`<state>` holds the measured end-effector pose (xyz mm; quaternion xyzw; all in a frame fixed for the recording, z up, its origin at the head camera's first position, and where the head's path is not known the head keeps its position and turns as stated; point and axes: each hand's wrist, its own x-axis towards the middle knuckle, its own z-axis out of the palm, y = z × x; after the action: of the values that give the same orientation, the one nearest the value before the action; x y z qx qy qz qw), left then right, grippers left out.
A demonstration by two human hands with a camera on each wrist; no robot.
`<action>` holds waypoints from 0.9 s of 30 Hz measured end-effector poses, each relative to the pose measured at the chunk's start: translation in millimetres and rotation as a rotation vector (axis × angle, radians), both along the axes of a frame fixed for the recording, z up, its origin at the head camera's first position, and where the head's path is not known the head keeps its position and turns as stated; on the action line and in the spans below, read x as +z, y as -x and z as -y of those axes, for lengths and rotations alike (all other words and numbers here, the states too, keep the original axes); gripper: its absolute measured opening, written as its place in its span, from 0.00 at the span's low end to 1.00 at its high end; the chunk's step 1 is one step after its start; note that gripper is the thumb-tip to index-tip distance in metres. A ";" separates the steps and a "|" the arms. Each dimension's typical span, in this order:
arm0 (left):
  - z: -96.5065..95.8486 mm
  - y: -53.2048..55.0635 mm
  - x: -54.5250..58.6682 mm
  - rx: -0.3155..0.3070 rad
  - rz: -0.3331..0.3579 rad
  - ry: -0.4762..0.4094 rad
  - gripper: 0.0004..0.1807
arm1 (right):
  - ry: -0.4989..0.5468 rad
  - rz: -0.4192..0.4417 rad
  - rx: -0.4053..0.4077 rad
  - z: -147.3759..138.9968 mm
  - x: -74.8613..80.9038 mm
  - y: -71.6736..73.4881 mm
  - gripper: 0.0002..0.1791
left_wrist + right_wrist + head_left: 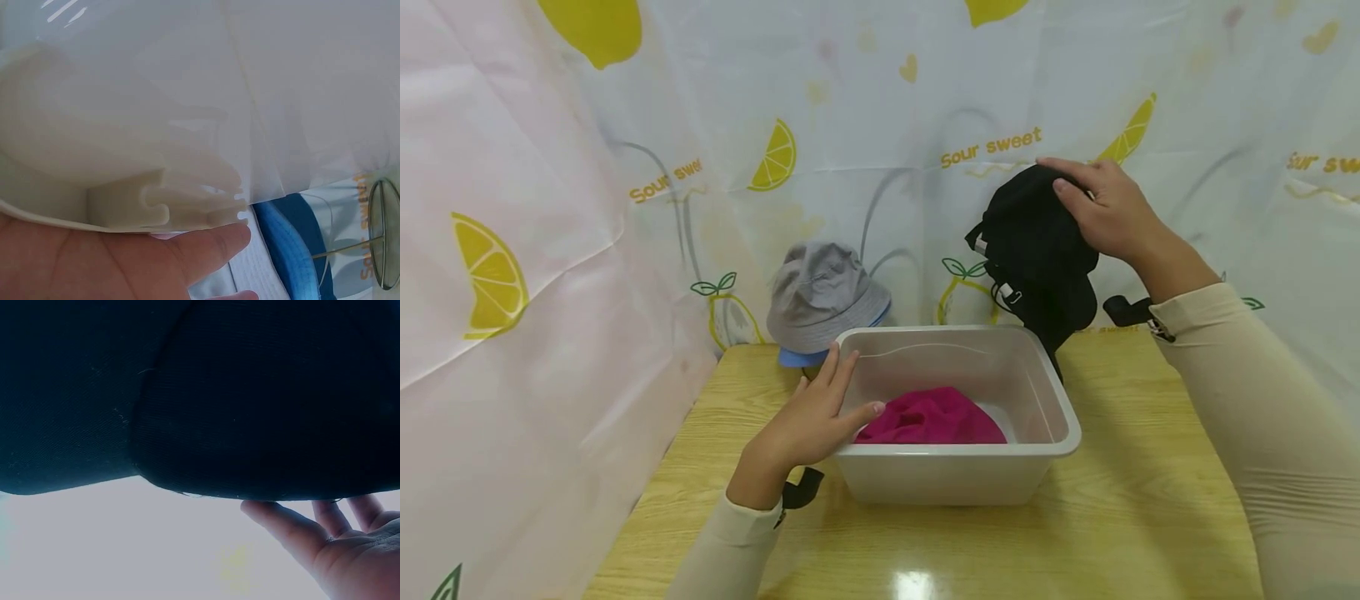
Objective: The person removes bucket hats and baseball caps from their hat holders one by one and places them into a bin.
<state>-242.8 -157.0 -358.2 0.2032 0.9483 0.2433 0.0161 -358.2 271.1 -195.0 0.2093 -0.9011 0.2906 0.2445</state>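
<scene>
My left hand [808, 425] lies along the left wall of a white plastic bin [951, 479], fingers straight and spread, touching the rim; its thumb reaches over the inside. Inside the bin lies a crumpled magenta cloth item [936, 417]. At the back right, my right hand [1116, 204] rests on the crown of a black cap [1037, 208], with its fingers extended over the top. In the right wrist view, dark cap fabric [262, 400] fills the upper part, and the fingertips [262, 509] touch its edge. More black fabric with a cord toggle hangs below the cap.
A grey bucket hat [827, 292] sits over a blue hat [793, 358] behind the bin's left corner. Near them the left wrist view shows a metal wire stand [381, 237]. The wooden table [1157, 467] meets a lemon-print curtain [887, 100] at the back and left.
</scene>
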 end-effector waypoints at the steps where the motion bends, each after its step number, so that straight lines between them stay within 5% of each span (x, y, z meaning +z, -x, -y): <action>1: 0.4 -0.2 -0.1 0.001 -0.001 -0.001 0.56 | -0.001 0.001 -0.004 1.8 1.0 -0.9 0.26; 27: 3.6 -2.6 -5.3 -0.001 -0.029 -0.019 0.55 | -0.052 -0.098 0.096 42.2 8.6 -34.1 0.24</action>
<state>-240.2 -160.6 -363.5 0.2076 0.9460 0.2491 0.0005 -324.2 228.9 -186.4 0.2725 -0.8842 0.2680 0.2684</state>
